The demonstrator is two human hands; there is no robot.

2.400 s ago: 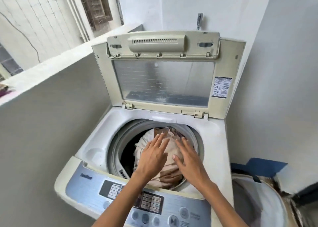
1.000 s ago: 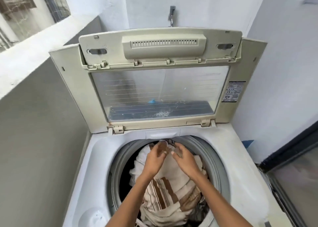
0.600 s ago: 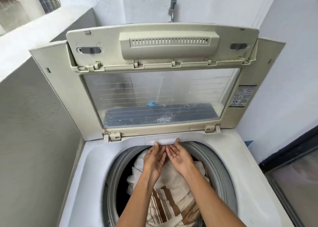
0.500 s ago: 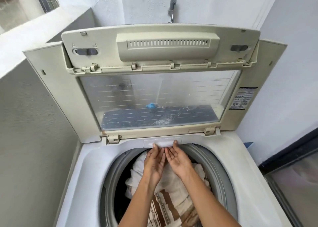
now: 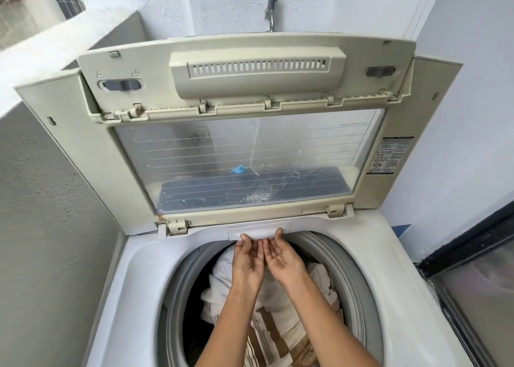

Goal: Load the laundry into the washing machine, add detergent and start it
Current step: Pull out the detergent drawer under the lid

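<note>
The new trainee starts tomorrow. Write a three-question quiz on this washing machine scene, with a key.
1. Fill in: the cloth lying in the drum has ____ stripes.
2. True or false: the lid stands open.
3. What do the fingertips of the left hand and the right hand touch?
A. the lid
B. the white panel at the back rim of the tub opening
C. the cloth

Key: 1 brown; 2 true; 3 B.
</note>
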